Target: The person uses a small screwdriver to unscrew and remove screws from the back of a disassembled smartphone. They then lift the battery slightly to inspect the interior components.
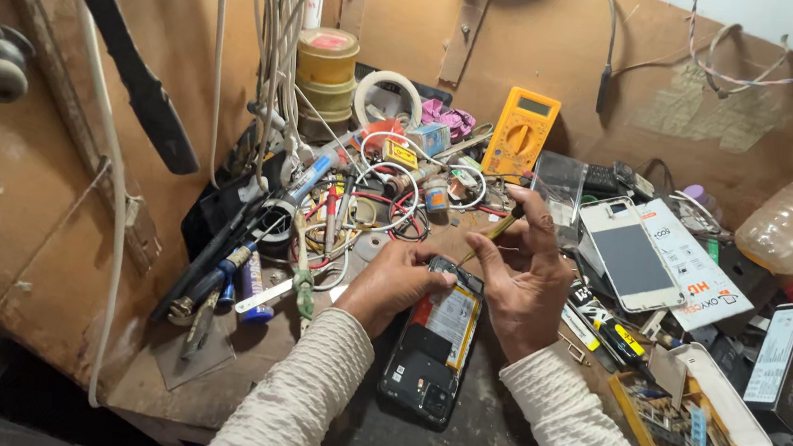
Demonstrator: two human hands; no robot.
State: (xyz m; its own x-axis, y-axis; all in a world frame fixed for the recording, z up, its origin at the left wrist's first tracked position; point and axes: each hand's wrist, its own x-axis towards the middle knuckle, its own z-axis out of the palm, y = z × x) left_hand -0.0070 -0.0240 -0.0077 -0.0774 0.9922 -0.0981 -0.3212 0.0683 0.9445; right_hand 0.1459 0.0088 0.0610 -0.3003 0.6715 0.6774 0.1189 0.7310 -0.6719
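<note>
While the left hand presses the opened smartphone flat on the surface, the right hand, pinching a yellow-handled screwdriver over its upper edge, should probably keep the tip upright and seated, turning gently.

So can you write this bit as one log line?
left hand: steadies opened phone | right hand: holds screwdriver, tip at phone's top edge | nearby: yellow multimeter, white phone
</note>
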